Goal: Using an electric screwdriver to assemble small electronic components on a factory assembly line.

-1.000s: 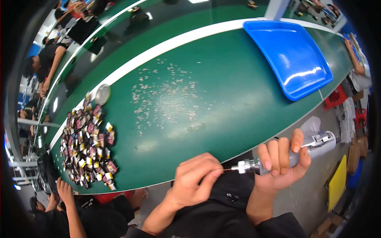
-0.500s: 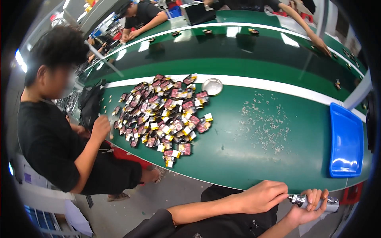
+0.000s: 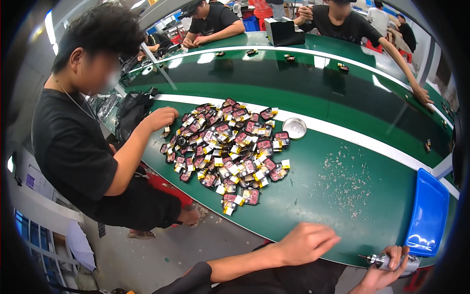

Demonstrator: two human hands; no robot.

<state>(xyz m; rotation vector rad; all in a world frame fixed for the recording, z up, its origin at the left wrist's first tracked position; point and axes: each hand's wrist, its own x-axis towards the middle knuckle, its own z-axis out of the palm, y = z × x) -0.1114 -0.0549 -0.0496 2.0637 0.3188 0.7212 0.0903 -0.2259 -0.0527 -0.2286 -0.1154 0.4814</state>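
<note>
Screwdriver (image 3: 379,259): located at the near edge of the table (image 3: 308,201), bit pointing left, just below the blue tray (image 3: 430,210). Right hand (image 3: 388,270): fingers wrapped firmly around its body. Left hand (image 3: 304,243): apart from the bit, fingers curled, thumb near forefinger; whether anything is pinched there cannot be told. Small pale bits (image 3: 346,185) lie scattered beyond. Farther left: a round metal dish (image 3: 294,128) beside a heap of small black cases (image 3: 250,196). A co-worker's hand (image 3: 165,117) is at the heap's far-left edge.
</note>
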